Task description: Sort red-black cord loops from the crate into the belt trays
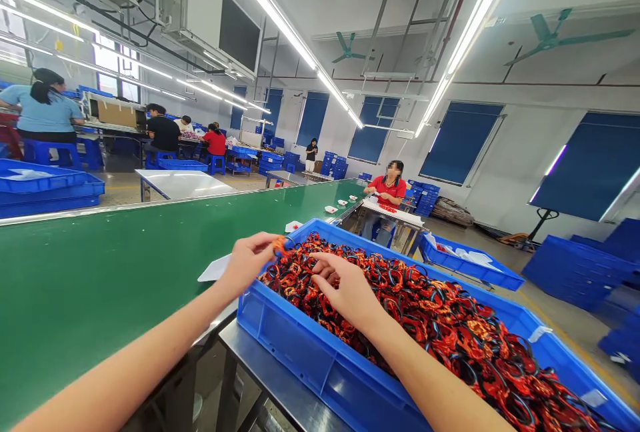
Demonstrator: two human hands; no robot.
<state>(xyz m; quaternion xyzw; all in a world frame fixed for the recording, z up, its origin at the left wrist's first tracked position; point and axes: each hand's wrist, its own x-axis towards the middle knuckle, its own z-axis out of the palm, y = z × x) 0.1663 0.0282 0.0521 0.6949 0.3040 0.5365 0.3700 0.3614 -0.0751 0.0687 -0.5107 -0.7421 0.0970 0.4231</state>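
A blue plastic crate [320,359] holds a heap of red-orange and black looped bands [440,315]; their exact kind is hard to make out. Over the crate's far left corner, my left hand [249,260] pinches one orange looped band [281,245] between thumb and fingers. My right hand [347,289] hovers over the heap, just right of the left hand, with fingers bent and the thumb apart from them. Nothing shows in its grasp. Beside my left wrist, a white tray-like piece [215,269] lies on the green conveyor belt [110,265].
A metal table [240,342] supports the crate. Small white dishes with red pieces [331,209] sit farther along the belt. A co-worker in red [389,187] sits at its far end. Another blue crate [473,264] stands to the right, near stacked blue crates [575,272].
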